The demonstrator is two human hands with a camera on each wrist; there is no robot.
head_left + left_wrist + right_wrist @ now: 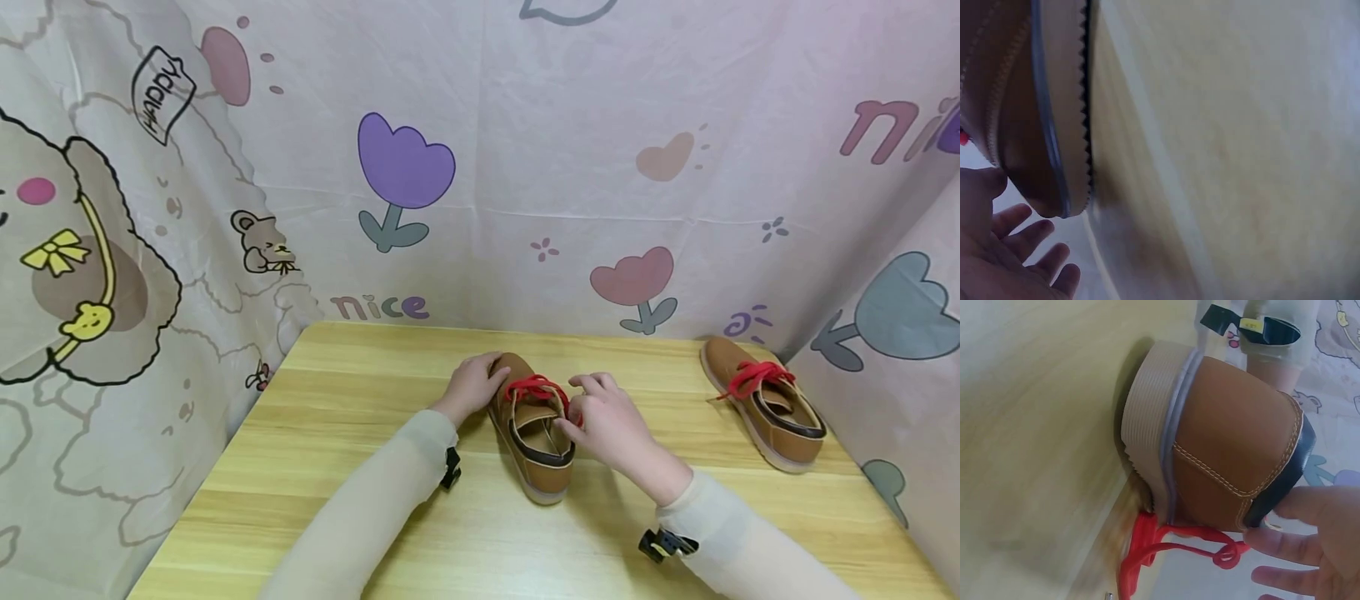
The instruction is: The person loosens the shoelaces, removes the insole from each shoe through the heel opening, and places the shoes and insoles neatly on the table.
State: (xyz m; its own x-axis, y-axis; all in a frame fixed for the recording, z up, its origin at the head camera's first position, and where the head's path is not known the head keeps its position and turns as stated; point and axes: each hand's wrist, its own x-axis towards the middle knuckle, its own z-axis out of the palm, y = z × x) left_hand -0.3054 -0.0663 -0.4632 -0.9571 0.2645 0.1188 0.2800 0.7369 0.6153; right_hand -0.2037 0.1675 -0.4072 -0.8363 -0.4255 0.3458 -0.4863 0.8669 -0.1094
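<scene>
A brown leather shoe (546, 477) with red laces (537, 387) stands on the table, its toe away from me and its dark-lined opening towards me. My left hand (476, 385) lies at the left of the toe. In the left wrist view its thumb (994, 181) is by the toe, and its loosely bent fingers spread beyond it. My right hand (611, 422) is at the shoe's right side. In the right wrist view, thumb and index finger (1285, 544) pinch the dark collar (1285, 472) near the laces; the other fingers stand apart.
A matching brown shoe (797, 448) with red laces stands at the table's right, its toe away from me. The light wooden table (315, 492) meets a printed cloth (510, 167) at the back and sides. Both wrists wear small black devices.
</scene>
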